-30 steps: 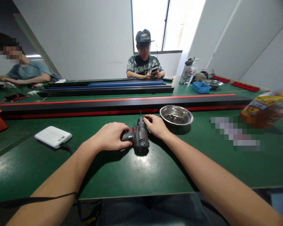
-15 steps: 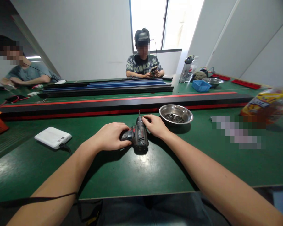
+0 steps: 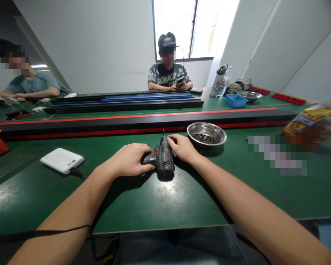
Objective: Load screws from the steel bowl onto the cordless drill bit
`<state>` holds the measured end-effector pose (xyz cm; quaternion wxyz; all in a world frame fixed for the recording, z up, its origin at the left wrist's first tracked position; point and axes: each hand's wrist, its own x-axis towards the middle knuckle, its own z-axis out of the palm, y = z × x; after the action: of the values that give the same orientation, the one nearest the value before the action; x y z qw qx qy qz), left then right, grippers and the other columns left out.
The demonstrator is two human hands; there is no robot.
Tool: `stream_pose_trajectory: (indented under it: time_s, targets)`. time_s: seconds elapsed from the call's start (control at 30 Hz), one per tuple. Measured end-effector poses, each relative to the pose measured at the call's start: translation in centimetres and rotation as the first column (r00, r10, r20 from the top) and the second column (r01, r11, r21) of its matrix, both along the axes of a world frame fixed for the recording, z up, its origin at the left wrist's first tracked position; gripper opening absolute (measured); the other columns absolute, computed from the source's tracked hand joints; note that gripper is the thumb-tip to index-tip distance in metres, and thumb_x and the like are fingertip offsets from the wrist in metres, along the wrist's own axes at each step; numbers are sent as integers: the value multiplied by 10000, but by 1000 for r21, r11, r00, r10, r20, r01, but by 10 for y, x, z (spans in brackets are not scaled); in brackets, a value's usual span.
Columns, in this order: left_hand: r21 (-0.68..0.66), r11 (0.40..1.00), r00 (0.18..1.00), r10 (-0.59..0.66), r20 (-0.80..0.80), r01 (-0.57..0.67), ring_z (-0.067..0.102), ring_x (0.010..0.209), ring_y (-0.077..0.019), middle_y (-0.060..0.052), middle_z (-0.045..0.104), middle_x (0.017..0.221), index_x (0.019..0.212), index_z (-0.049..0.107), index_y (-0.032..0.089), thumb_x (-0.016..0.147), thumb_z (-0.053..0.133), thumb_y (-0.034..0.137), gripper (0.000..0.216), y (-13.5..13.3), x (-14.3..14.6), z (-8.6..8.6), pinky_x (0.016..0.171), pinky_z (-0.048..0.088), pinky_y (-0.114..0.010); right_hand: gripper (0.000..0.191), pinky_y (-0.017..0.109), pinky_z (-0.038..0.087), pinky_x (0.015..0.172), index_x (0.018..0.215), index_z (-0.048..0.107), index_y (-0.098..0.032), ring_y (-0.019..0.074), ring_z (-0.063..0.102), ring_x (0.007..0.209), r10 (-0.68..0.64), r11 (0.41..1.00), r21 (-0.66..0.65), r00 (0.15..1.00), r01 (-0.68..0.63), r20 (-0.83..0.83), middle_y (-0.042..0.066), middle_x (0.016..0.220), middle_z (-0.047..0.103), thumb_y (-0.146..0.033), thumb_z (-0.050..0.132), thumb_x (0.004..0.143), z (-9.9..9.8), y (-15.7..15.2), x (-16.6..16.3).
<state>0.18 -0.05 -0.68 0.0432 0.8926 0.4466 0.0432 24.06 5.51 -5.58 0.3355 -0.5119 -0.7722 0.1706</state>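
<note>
Almost nothing has moved in the last second: my hands and the tool sit where they were, and only my head has tipped a little, so the far end of the room has slid slightly in view.

My left hand (image 3: 131,159) is wrapped shut around the grip of the cordless drill (image 3: 163,161), which lies on its side on the green counter (image 3: 165,200) between my two hands. My right hand (image 3: 182,147) is closed on the nose of the drill, fingertips pinched at the chuck, just below the thin bit (image 3: 163,132) that sticks up and away from me.

The risk I see is the trigger. My left palm covers the grip, so a squeeze would spin the chuck under my right fingers and could nip them or twist the bit loose. Whether a finger rests on the trigger, I cannot tell.

Just beyond and to the right of my right hand stands a steel bowl (image 3: 221,134) with a shallow heap of small dark screws (image 3: 204,138). It is close to that wrist; a careless sweep could tip it and scatter them. Well beyond it, past the long black and red rail (image 3: 143,125), are a blue tray (image 3: 235,100) and a second steel bowl (image 3: 249,96); their contents are too far to make out.
</note>
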Motion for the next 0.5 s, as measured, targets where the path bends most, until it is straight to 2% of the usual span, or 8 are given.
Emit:
stream_pose_trajectory:
  time_s: [0.17, 0.3, 0.4, 0.5]
  targets:
    - [-4, 1000, 1000, 5, 15, -5, 712, 958, -274, -72, 755, 1058, 1093, 702, 229, 854, 692, 535, 388, -1, 1, -1, 809, 508, -346, 317, 326, 505, 957, 1131, 788, -167, 241, 727, 1051, -12, 996, 87, 992, 1, 122, 107, 1147, 793, -300, 508, 1065, 2, -5, -1]
    - [-7, 1000, 999, 20, 32, -20, 710, 942, -268, -70, 753, 1044, 1085, 699, 237, 846, 699, 529, 378, -2, 2, -2, 800, 506, -338, 268, 341, 492, 963, 1138, 765, -165, 244, 693, 1055, -46, 953, 302, 987, -2, 152, 112, 1132, 775, -290, 556, 1028, 13, -11, 4]
    - [-32, 999, 999, 10, 40, -9, 706, 929, -259, -63, 751, 1014, 1039, 701, 236, 839, 705, 523, 350, -2, 2, 1, 795, 500, -325, 300, 368, 484, 927, 1029, 764, -180, 254, 664, 1000, -202, 883, 450, 974, 135, 105, 115, 1041, 763, -291, 486, 1043, 30, -11, 17]
    - [-98, 995, 999, 1, 51, 4, 704, 913, -248, -55, 750, 988, 1034, 711, 234, 813, 731, 525, 367, -3, 3, 5, 791, 489, -312, 308, 408, 475, 934, 1025, 762, -168, 290, 640, 1008, -389, 824, 483, 916, 296, 103, 145, 1046, 745, -317, 492, 1025, 45, -6, 37]
